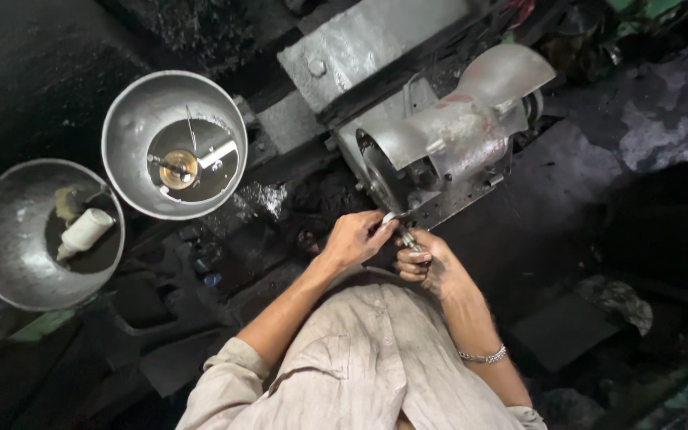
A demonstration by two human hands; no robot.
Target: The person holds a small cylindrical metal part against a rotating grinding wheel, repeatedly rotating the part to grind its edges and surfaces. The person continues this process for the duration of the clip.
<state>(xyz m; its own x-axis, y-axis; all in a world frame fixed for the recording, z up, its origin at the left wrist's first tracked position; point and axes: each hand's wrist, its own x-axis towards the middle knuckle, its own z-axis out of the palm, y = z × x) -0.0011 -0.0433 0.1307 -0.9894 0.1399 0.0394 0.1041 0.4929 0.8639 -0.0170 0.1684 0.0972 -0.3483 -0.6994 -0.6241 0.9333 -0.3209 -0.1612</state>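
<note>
Both hands meet just below the grinding wheel of a bench grinder. The left hand has its fingers pressed together in a pinch on the upper end of a small metal workpiece. The right hand is curled, its fingers closed around the lower end of the same piece. The workpiece therefore lies between the two sets of fingers, its top end near the lower rim of the wheel; whether it touches the wheel cannot be told from this view.

Handling, by judgement: the piece looks thin, stiff and light, a bright strip or rod of metal. It is probably smooth and easily slipped, and small enough to be snatched by a turning wheel. A two-point hold, one pinch at each end with the middle left free, suits it best.

Above the fingers, a pale curved guard covers the wheel and motor. Well apart from the left fingers, on the far side from the right hand, stand two round metal bowls. The nearer bowl holds a brass-coloured round part and a flat metal strip. The farther bowl holds a white cylindrical piece. The dark table under the grinder is stained and littered with filings. A bracelet circles the right wrist.
</note>
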